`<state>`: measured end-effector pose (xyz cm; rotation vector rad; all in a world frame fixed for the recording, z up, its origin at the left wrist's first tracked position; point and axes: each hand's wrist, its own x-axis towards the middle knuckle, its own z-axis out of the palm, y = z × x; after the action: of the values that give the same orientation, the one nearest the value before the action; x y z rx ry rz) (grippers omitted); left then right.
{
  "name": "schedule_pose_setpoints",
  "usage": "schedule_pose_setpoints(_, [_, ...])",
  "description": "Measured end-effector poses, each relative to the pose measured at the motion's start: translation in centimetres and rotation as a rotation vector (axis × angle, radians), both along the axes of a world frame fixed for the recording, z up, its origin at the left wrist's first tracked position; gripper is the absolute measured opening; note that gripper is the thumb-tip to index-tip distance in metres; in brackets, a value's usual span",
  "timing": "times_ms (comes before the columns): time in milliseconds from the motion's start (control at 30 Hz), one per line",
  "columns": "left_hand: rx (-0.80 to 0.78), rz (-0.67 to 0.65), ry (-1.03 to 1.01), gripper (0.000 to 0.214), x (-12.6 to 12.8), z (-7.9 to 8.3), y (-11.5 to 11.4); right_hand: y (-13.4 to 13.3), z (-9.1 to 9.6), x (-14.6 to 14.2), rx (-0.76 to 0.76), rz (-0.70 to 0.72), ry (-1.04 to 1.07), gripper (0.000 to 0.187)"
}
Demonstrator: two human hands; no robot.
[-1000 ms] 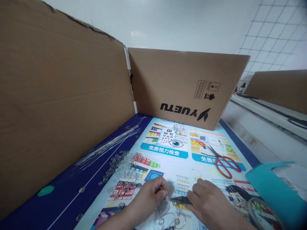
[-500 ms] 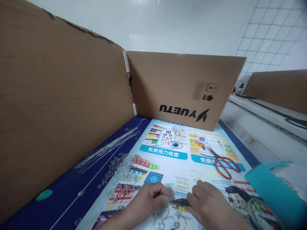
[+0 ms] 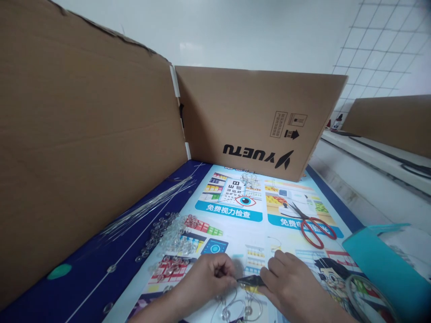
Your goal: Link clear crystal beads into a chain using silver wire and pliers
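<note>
In my right hand is a pair of dark pointed pliers, its jaws aimed left. My left hand is closed in a pinch where the plier tips meet the fingers. What it pinches is too small and hidden to make out. Just below the pliers lie thin wire loops with clear beads on them. A spread of clear glass-like beads lies beyond my left hand, across the blue border and the printed sheet.
Red-handled scissors lie beyond my right hand. Straight wires lie along the left cardboard panel. Another panel closes the back. At right are a turquoise box and a clear ring-shaped coil. A tangled wire bundle sits at the back.
The whole view has shifted slightly. Both hands and the pliers keep almost the same pose, with the plier tips still at my left fingers.
</note>
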<state>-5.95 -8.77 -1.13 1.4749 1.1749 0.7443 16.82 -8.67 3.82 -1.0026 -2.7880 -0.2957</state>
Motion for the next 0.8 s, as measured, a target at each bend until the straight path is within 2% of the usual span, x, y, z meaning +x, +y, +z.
schedule_pose_setpoints(267, [0.058, 0.018, 0.007, 0.010, 0.1, -0.2, 0.1, 0.0, -0.3, -0.2, -0.044, -0.022, 0.032, 0.021])
schedule_pose_setpoints(433, [0.022, 0.016, -0.009, 0.007, -0.1, -0.5, 0.3, -0.3, 0.6, 0.1, -0.127, -0.078, 0.048, 0.016])
schedule_pose_setpoints(667, [0.027, 0.008, 0.002, 0.008, -0.1, -0.1, 0.1, -0.5, 1.6, 0.1, -0.249, -0.165, 0.028, 0.012])
schedule_pose_setpoints(800, [0.002, -0.011, -0.060, 0.011, -0.2, 0.1, 0.1, -0.7, 1.9, -0.1, -0.284, -0.171, 0.022, 0.012])
